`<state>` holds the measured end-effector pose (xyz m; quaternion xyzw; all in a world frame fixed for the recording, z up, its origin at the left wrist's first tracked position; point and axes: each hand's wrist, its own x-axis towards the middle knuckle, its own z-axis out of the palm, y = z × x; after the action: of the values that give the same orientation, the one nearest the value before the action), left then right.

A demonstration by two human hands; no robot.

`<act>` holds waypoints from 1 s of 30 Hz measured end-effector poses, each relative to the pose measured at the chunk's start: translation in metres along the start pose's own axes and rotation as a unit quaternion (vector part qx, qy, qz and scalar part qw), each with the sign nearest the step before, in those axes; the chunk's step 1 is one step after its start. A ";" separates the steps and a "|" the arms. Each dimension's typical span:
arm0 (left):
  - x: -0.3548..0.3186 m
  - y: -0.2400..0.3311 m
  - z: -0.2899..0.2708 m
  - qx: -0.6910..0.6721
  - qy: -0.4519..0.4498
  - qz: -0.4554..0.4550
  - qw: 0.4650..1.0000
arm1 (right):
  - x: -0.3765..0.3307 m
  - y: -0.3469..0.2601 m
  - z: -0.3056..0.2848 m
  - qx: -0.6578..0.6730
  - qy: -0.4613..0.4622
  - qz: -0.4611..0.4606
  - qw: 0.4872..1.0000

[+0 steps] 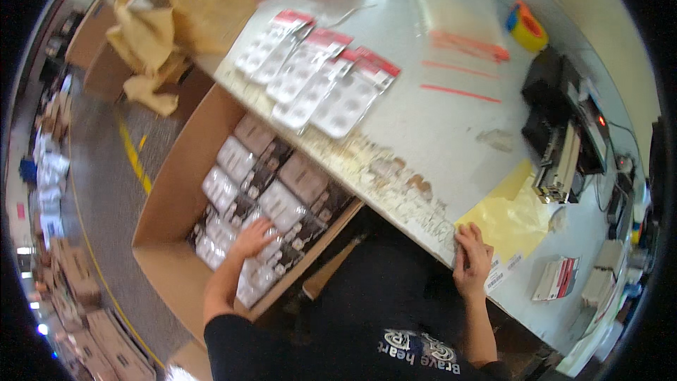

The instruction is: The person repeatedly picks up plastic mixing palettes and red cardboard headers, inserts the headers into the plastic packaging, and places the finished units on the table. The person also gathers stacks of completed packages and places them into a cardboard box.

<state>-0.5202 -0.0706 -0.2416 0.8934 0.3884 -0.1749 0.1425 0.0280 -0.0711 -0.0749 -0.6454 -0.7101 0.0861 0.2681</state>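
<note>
Touching packs: my left grip (pixel 255 238) lies palm down over the blister packs (pixel 282 206), fingers loosely spread; it seems to rest on those beneath it, and I cannot tell whether a fingertip has caught an edge.
Packed rows: the blister packs sit below the left grip and around it, one white pack just ahead and to the right of the fingers, others ahead and to the left, with black card showing between them.
Cardboard box: its brown wall (pixel 169 240) stands to the left of the left grip, and the box holds all those rows.
Table edge: my right grip (pixel 471 254) rests at the rim of the table (pixel 395 190), fingers bent and close together; I cannot tell whether they pinch anything.
Yellow bag: the flat yellow bag (pixel 508 208) lies just ahead and to the right of the right grip.
Red-topped packs: these silver-grey packs (pixel 345 104) overlap on the table, well ahead and to the right of the left grip.
Clear bags: I see the red-striped clear bags (pixel 455 25) far ahead of the right grip, a tape roll (pixel 525 32) to their right.
Card stack: a red and white stack (pixel 553 281) sits to the right of the right grip.
</note>
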 end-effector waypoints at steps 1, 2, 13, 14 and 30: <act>-0.002 0.006 -0.002 -0.026 0.061 -0.010 0.998 | 0.001 0.000 -0.001 0.000 -0.004 0.002 1.000; -0.005 0.012 -0.008 -0.007 0.074 -0.017 0.997 | 0.001 0.000 -0.002 0.004 -0.010 -0.001 1.000; 0.108 0.051 -0.256 -0.023 0.465 0.005 0.885 | -0.001 -0.005 -0.015 0.040 0.002 -0.011 0.999; 0.129 0.058 -0.275 -0.006 0.470 0.015 0.883 | -0.007 -0.005 -0.020 0.042 0.023 0.001 0.999; 0.288 0.064 -0.309 0.261 0.342 0.069 0.900 | -0.507 -0.225 0.005 -0.029 0.029 0.978 0.205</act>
<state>-0.2272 0.1934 -0.0787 0.9280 0.2905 0.0569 -0.2261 -0.1588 -0.5921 -0.1103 -0.8371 0.4907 0.2403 -0.0273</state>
